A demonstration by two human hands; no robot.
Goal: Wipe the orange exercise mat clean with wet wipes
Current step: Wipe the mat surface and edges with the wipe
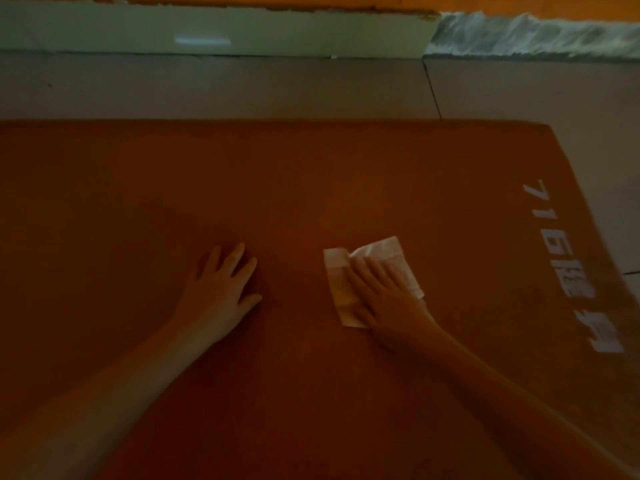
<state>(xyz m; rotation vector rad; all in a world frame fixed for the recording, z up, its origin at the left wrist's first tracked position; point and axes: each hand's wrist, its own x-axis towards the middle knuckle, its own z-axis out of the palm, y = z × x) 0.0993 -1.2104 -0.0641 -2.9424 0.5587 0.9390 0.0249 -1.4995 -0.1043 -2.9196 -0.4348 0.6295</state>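
Your left hand (221,289) braced flat, fingers spread, on the orange mat (311,174); your right hand (384,299), fingers straight, pressed the wet wipe (391,254) onto it. Uneven pressure could bunch the wipe, leaving streaks.

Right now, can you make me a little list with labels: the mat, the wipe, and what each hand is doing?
mat: orange mat, flat on grey floor tiles
wipe: white wet wipe, spread on the mat
right hand: straight fingers pressing the wipe down
left hand: flat on bare mat, holding nothing
print: white lettering near the mat's right edge
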